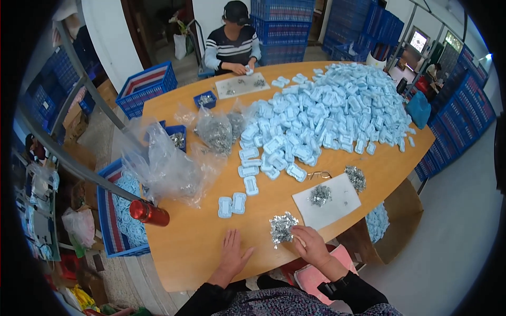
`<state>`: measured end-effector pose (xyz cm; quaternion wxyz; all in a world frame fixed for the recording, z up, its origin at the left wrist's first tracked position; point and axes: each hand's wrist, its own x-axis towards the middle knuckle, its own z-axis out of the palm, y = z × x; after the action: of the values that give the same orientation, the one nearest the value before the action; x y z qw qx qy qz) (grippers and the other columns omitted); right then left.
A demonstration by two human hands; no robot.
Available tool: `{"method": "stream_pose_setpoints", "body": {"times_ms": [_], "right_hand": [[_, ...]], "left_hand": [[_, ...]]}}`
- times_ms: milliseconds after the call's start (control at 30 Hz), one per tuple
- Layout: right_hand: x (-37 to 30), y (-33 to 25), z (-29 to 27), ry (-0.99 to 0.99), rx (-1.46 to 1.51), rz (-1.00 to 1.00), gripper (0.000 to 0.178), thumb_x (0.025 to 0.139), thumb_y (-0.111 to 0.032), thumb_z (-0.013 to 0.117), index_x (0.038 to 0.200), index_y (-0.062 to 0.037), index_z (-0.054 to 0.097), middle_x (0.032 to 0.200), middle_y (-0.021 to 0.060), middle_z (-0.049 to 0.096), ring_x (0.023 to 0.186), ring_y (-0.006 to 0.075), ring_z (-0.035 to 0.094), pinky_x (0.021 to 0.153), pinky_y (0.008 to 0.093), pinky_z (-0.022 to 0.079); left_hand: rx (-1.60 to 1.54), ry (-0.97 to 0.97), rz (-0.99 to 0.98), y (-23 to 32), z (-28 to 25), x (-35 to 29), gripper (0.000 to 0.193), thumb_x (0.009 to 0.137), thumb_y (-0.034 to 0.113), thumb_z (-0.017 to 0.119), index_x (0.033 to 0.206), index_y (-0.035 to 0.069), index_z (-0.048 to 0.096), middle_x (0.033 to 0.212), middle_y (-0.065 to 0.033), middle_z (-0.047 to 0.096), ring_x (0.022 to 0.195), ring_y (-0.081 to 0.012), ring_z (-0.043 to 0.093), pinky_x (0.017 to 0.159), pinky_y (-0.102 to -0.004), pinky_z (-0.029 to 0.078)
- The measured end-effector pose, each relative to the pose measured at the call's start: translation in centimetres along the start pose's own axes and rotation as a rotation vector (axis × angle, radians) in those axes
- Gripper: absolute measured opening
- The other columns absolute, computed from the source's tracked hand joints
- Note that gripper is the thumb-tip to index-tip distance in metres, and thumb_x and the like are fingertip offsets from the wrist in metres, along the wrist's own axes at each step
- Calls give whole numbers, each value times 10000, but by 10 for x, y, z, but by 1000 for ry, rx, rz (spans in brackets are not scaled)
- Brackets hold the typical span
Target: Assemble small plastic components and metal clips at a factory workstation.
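Observation:
My left hand [234, 258] lies on the wooden table [195, 247] with its fingers stretched out, holding nothing. In front of it are two light-blue plastic pieces [239, 203], side by side. My right hand [315, 246] reaches to the right edge of a heap of small shiny metal pieces [282, 227]. Its fingers are bent together there; whether they hold a piece is too small to see. Just beyond this hand is a white board [337, 211] bearing more metal pieces. A large pile of light-blue plastic pieces [337, 110] covers the far right.
Eyeglasses [319, 175] rest beyond the board. Clear plastic bags [174, 168] and a red flask [149, 213] occupy the left side. A blue crate [113, 231] stands beside the table. Across it, a co-worker [234, 42] handles a light-blue piece. An open cardboard box [400, 226] is at right.

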<state>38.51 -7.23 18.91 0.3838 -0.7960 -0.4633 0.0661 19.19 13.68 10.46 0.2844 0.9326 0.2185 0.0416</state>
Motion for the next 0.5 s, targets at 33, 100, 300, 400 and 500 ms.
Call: {"method": "stream_pose_setpoints", "body": {"times_ms": [33, 100, 300, 400, 500], "right_hand": [[12, -8, -9, 27, 30, -9, 299, 815, -41, 635, 1113, -31, 626, 1109, 164, 641, 1025, 355, 608, 883, 406, 500], [34, -28, -32, 83, 12, -53, 301, 810, -29, 642, 1110, -23, 627, 1099, 174, 647, 1019, 362, 619, 875, 404, 508], [86, -115, -147, 455, -104, -475, 384, 765, 22, 614, 1148, 19, 586, 1096, 189, 657, 982, 339, 636, 874, 431, 495], [114, -177, -214, 520, 225, -605, 395, 962, -212, 400, 1224, 37, 557, 1204, 195, 604, 1037, 295, 611, 955, 416, 460], [112, -244, -269, 646, 315, -643, 569, 1009, -463, 360, 1356, -26, 470, 1248, 161, 583, 1099, 247, 592, 965, 374, 445]], "left_hand": [[-35, 57, -8, -5, -2, -5, 791, 883, 423, 630, 1407, -88, 331, 1476, -272, 320, 1400, -415, 247, 1140, -511, 201], [-66, 117, -14, -7, -13, -12, 700, 885, 366, 647, 1379, -66, 404, 1434, -265, 400, 1367, -405, 330, 1121, -502, 259], [-705, 274, -152, 59, -160, -22, 143, 911, 90, 642, 1024, 4, 662, 911, -87, 697, 850, -150, 645, 791, -289, 506], [-903, 283, 121, 95, -263, -17, 53, 880, -10, 615, 846, 23, 591, 821, -67, 622, 775, -129, 579, 717, -266, 472], [-960, 622, 429, 152, -373, -53, 97, 936, 119, 530, 961, 26, 524, 916, -102, 558, 824, -192, 544, 741, -317, 488]]}}
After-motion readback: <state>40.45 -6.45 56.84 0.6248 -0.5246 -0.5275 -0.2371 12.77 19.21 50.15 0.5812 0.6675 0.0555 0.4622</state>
